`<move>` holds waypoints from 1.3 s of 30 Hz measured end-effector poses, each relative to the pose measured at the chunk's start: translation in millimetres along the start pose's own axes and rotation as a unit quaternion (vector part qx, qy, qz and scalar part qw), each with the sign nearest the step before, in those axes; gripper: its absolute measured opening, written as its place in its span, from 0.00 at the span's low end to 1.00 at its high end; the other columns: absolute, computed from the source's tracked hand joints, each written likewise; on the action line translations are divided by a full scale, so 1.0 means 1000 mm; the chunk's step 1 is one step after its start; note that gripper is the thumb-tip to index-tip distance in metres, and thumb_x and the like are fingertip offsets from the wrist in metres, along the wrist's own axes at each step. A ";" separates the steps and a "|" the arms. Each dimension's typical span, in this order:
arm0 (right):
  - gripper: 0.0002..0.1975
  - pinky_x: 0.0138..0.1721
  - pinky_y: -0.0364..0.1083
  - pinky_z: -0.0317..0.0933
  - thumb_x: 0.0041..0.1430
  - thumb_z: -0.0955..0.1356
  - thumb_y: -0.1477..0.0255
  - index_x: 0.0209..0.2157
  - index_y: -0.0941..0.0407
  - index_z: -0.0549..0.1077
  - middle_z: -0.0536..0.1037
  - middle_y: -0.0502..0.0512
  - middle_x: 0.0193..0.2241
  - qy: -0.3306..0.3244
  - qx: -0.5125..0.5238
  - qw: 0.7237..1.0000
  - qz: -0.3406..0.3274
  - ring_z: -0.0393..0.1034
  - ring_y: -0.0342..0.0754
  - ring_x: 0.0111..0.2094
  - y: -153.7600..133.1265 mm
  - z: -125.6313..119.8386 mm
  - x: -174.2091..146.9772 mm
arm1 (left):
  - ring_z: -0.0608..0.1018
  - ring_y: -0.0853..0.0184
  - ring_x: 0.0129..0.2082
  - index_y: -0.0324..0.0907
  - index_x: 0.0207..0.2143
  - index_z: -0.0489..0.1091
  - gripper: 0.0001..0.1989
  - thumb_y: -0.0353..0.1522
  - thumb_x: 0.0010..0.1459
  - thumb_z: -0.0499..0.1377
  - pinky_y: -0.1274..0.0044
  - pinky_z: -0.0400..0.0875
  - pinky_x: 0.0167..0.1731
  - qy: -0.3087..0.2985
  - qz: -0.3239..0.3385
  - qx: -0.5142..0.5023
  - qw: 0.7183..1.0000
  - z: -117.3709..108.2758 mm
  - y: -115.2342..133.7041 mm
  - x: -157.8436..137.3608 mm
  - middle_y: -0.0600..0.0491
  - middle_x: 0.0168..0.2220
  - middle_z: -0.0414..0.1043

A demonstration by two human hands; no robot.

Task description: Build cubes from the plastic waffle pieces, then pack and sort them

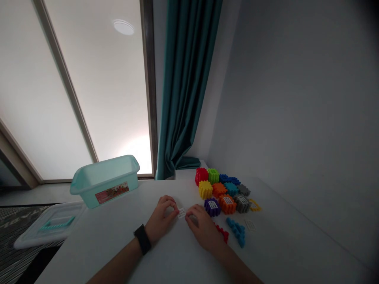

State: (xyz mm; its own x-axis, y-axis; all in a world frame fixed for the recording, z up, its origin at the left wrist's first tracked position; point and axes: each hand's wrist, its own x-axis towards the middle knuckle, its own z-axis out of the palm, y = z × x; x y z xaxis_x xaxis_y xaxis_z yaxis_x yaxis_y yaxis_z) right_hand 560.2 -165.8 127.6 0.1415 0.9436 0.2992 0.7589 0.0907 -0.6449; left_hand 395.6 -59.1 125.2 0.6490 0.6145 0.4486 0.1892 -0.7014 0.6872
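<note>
Left grip (160,218), right grip (202,227) seemingly pinch lattice (181,213) at table (100,236); curtain (186,90) behind.

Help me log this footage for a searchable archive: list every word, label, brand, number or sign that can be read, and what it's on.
Nothing can be read with certainty.
Red label on the aqua bin: too small and blurred to read.
Striped mat: pale marks, perhaps lettering, unreadable.
Blocks: no lettering I can make out.

The right hand (201,228) partly hides a red piece (225,236).
</note>
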 end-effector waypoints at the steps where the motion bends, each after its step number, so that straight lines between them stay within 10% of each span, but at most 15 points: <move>1: 0.06 0.43 0.50 0.63 0.64 0.63 0.72 0.33 0.54 0.70 0.74 0.55 0.36 0.012 0.037 0.999 0.004 0.69 0.52 0.41 0.000 0.000 0.001 | 0.72 0.61 0.45 0.43 0.31 0.69 0.05 0.30 0.62 0.57 0.67 0.67 0.49 0.010 -0.001 -0.024 1.000 0.000 0.002 0.000 0.49 0.41 0.70; 6: 0.09 0.39 0.46 0.66 0.65 0.63 0.66 0.31 0.54 0.68 0.71 0.53 0.35 0.071 0.168 0.983 0.010 0.69 0.49 0.38 -0.002 -0.001 0.002 | 0.73 0.61 0.45 0.43 0.31 0.68 0.05 0.31 0.62 0.57 0.67 0.69 0.48 0.007 0.018 -0.075 0.997 0.004 0.013 -0.004 0.49 0.42 0.70; 18: 0.10 0.39 0.46 0.66 0.65 0.63 0.64 0.31 0.54 0.68 0.69 0.53 0.35 0.059 0.193 0.979 0.019 0.68 0.48 0.38 -0.010 -0.011 -0.001 | 0.73 0.57 0.47 0.46 0.51 0.70 0.15 0.34 0.62 0.61 0.64 0.71 0.47 0.061 0.237 0.198 0.949 -0.002 -0.002 -0.009 0.46 0.49 0.68; 29: 0.09 0.33 0.44 0.69 0.65 0.63 0.67 0.31 0.54 0.68 0.68 0.52 0.34 0.069 0.178 0.982 0.015 0.69 0.48 0.36 -0.003 -0.006 -0.002 | 0.73 0.58 0.46 0.47 0.50 0.72 0.15 0.40 0.62 0.62 0.64 0.74 0.47 0.065 0.217 0.165 0.960 0.000 -0.011 -0.009 0.46 0.48 0.68; 39: 0.12 0.51 0.51 0.68 0.64 0.63 0.78 0.47 0.52 0.70 0.76 0.57 0.47 0.136 0.024 0.971 -0.197 0.72 0.50 0.49 -0.001 -0.010 -0.008 | 0.72 0.59 0.47 0.48 0.52 0.70 0.16 0.36 0.62 0.61 0.63 0.75 0.48 0.069 0.134 0.075 0.986 -0.003 -0.005 -0.009 0.46 0.51 0.63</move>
State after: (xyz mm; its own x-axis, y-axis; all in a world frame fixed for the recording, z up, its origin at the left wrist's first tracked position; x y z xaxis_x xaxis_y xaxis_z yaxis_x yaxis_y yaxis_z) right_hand 565.0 -177.0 132.8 0.0143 0.7137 0.7003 0.7580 0.4490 -0.4731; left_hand 386.5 -60.3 119.3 0.5863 0.4358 0.6829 0.1388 -0.8845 0.4453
